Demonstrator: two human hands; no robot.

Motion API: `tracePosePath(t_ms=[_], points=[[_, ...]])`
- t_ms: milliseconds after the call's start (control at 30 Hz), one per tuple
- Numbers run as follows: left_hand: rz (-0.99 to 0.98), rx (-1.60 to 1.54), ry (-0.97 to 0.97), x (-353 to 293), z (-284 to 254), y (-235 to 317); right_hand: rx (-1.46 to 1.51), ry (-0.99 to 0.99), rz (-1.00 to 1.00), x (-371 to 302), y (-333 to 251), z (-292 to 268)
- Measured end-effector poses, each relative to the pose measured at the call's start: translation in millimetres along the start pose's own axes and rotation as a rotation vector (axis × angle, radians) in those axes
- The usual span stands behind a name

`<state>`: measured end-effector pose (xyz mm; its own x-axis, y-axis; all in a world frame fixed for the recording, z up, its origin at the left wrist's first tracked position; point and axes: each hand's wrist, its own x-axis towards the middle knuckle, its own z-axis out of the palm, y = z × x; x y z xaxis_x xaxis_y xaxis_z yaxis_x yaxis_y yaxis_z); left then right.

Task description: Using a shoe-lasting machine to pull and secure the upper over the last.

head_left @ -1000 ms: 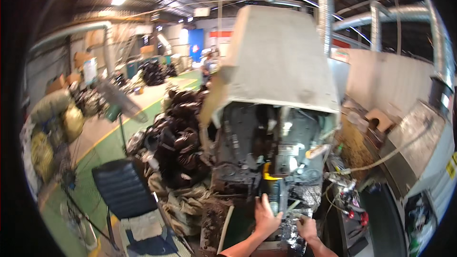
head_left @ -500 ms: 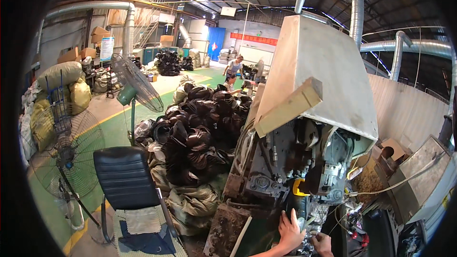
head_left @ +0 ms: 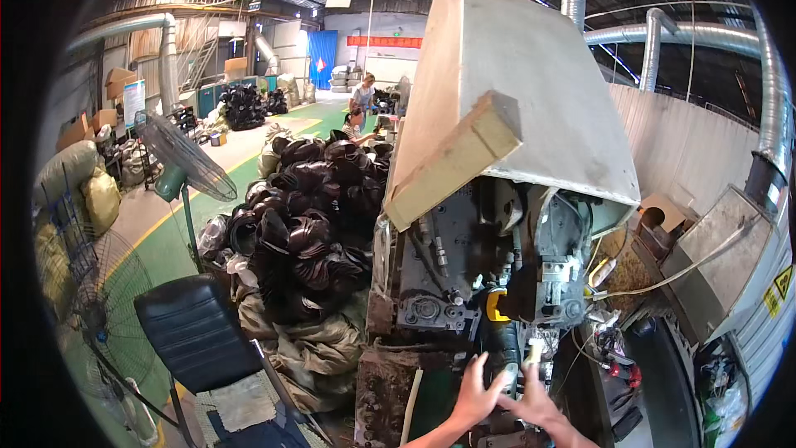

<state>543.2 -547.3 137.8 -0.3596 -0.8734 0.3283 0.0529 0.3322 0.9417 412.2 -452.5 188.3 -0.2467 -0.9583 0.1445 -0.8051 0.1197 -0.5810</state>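
Both my hands are in front of the machine [head_left: 464,257], low in the picture. My left hand [head_left: 476,394] is raised with its fingers apart and holds nothing I can see. Close beside it, my right hand [head_left: 535,402] stretches its thumb toward the left hand, and its other fingers point up at the machine. A small pale piece [head_left: 535,350] shows at the right fingertips; whether they touch it I cannot make out. Just beyond the hands is a dark rounded part [head_left: 501,344], below a yellow curved part [head_left: 496,305].
A wooden beam [head_left: 456,162] leans across the machine's pale hood [head_left: 531,83]. To the left stand a black chair [head_left: 192,323], a heap of dark curved pieces [head_left: 303,224] and a fan [head_left: 186,158]. Two people [head_left: 362,95] are farther back. Cables and a metal box [head_left: 713,265] lie right.
The view has swung to the right, so the scene sits farther left. My right hand has risen from low by the machine, its fingers now extended. My left hand has drawn slightly back.
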Motion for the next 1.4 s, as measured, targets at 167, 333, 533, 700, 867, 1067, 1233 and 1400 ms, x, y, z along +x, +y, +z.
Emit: tracePosePath(t_ms=[167,333,533,700,867,1067,1233,1400], points=[[-0.312,-0.402,0.053,-28,-32,-10,0.048,0.13,0.127,13,-40,18],[-0.494,-0.3,0.095,-51,-46,-9,0.11,0.109,0.155,10,-30,24],[-0.359,-0.302,0.143,-47,-47,2,0.128,0.314,-0.118,15,-23,35],[-0.282,-0.33,0.153,-24,-50,24,0.683,0.187,0.229,2,-50,2],[-0.255,-0.621,0.188,1,-65,57,0.85,-0.082,0.152,-78,-82,-45],[-0.489,-0.772,0.163,-28,-73,81,0.437,-0.154,0.105,-128,-105,-57],[-0.543,-1.01,0.178,-31,-63,92,0.243,-0.064,-0.154,-154,-84,-64],[-0.519,-0.97,0.026,-30,-37,123,0.17,0.272,-0.303,-180,-44,-57]])
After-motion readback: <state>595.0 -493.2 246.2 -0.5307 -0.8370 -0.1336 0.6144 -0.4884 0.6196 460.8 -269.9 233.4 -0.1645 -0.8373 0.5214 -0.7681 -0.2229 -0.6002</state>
